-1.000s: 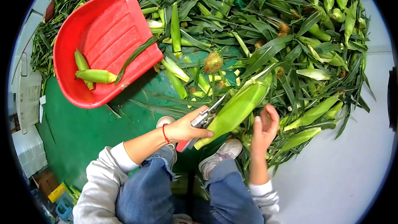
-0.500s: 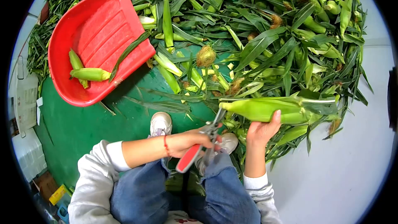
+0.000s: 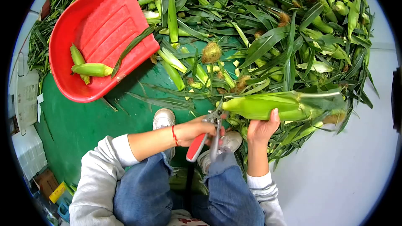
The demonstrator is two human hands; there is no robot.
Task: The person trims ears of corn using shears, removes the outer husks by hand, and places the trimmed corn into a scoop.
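**Ear of Corn (image 3: 268,105) Held Against Shears (image 3: 215,122) Beside Leafy Heap (image 3: 268,52)**

Metal shears, with smooth red-and-grey handles, are grasped in the left grip (image 3: 193,133), their blades set at the stem end of a plump ear of corn; whether the stem is touched cannot be told. The ear, sheathed in smooth, pale-green husk, is cupped in the right grip (image 3: 260,132), the thumb pressed on its near side. It is held nearly level, stem end toward the left grip, with leafy growth at its far end.

Beyond both grips, long, ribbon-like leaves and numerous green-husked ears are heaped, too tangled to be counted. One rounded, brownish-yellow tuft (image 3: 211,52) is seen ahead of the left grip. Farther off, to that grip's left, one ridged red scoop (image 3: 104,21) is seen on the smooth green floor (image 3: 71,129). Two small husked ears (image 3: 92,70) are held in it, one crossed over the other, and one long leaf (image 3: 130,50) is draped over its edge. Two pale shoes (image 3: 163,118) are seen near the left grip, one on each side.
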